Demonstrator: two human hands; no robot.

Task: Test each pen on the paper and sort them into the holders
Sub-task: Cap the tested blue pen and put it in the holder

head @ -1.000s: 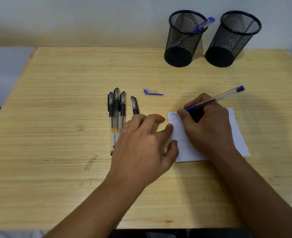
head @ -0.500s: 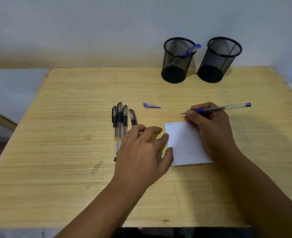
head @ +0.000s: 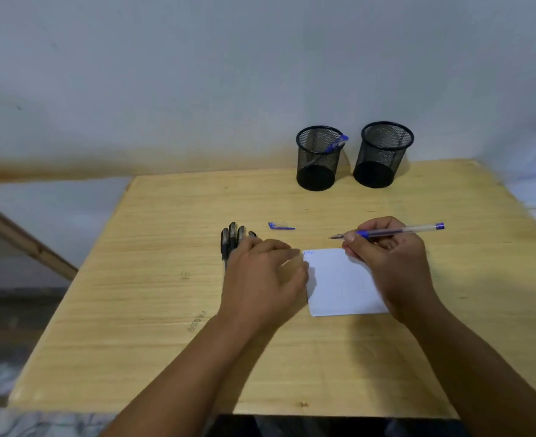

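Wooden table point(head: 165, 310) with two mesh holders: left holder point(head: 318, 159) already contains a blue pen point(head: 336, 144); right holder point(head: 383, 156) looks empty. Paper point(head: 339, 285) lies between the hands. Left hand point(head: 260, 279), fingers loosely curled and blurred, rests at its edge, likely steadying it. Right hand point(head: 389, 263) pinches an uncapped pen point(head: 399, 230), tip lifted past the paper. Black pens point(head: 230, 239) and cap point(head: 280, 226) wait nearby.

Wood table point(head: 134, 310) w/ paper point(head: 339, 288), blk pens point(head: 230, 239), blue cap point(head: 279, 227), 2 mesh holders point(head: 317, 165).
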